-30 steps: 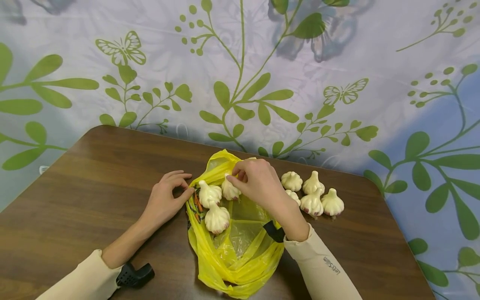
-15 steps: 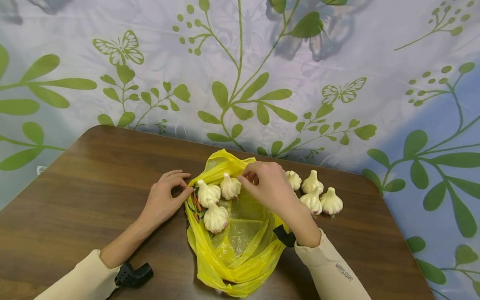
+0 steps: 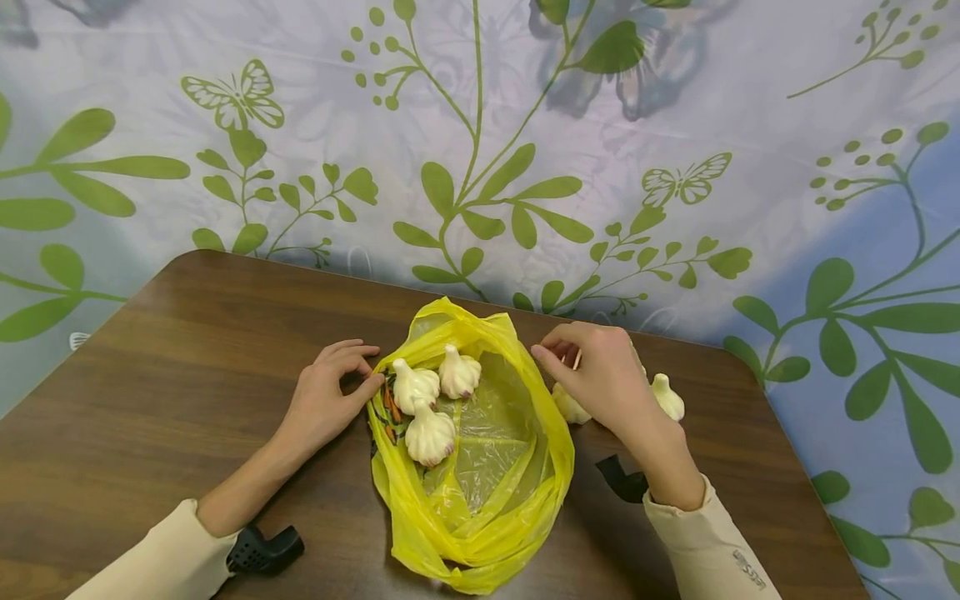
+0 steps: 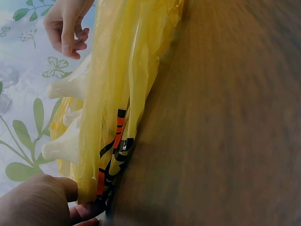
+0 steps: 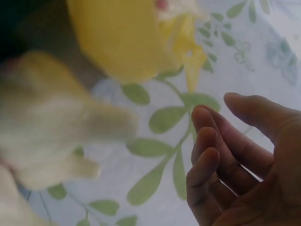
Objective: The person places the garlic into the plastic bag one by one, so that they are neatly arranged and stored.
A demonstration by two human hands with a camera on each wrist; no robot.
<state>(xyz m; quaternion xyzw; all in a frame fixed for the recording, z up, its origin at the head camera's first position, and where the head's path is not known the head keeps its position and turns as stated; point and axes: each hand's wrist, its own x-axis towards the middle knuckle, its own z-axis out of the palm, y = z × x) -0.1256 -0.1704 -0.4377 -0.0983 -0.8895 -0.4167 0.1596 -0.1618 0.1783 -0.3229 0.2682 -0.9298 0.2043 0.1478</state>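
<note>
Between hands (image 3: 322, 400) (image 3: 611, 371), wide-mouthed yellow bag (image 3: 557, 454)

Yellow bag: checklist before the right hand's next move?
1. Mouth open: ok; the yellow bag gapes, with three garlic bulbs showing inside.
2. Rim held: ok; the left hand pinches it at the left side.
3. Right hand empty: ok; the right wrist view shows nothing between its fingers.
4. Right wrist's black mount clear of the bag: ok; a gap shows in the head view.
5. Loose bulbs in plain view: not ok; the right hand partly covers them.
6. Loose bulb count: cannot tell.
</note>
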